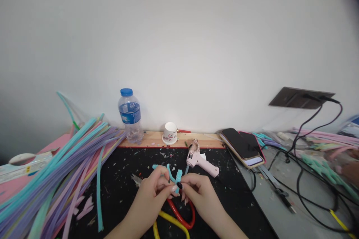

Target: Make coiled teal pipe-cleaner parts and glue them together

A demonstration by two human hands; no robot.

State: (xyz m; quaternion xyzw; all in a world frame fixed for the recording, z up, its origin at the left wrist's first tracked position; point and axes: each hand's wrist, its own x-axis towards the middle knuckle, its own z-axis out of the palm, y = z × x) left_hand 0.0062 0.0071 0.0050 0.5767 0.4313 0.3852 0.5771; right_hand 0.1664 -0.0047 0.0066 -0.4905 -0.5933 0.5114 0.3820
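Left hand (151, 194): fingers curled, thumb and fingertips pinching light-blue pipe cleaner (178, 176). Right hand (200, 190): likewise closed on it, tips meeting left's. Piece held between hands, over black mat (120, 171), near scissors' red handle (193, 213). Thicker end points up toward wall (179, 63), long axis near upright, slight rightward lean. Thinner strand slants up-left; join hard to tell, fingers overlap.
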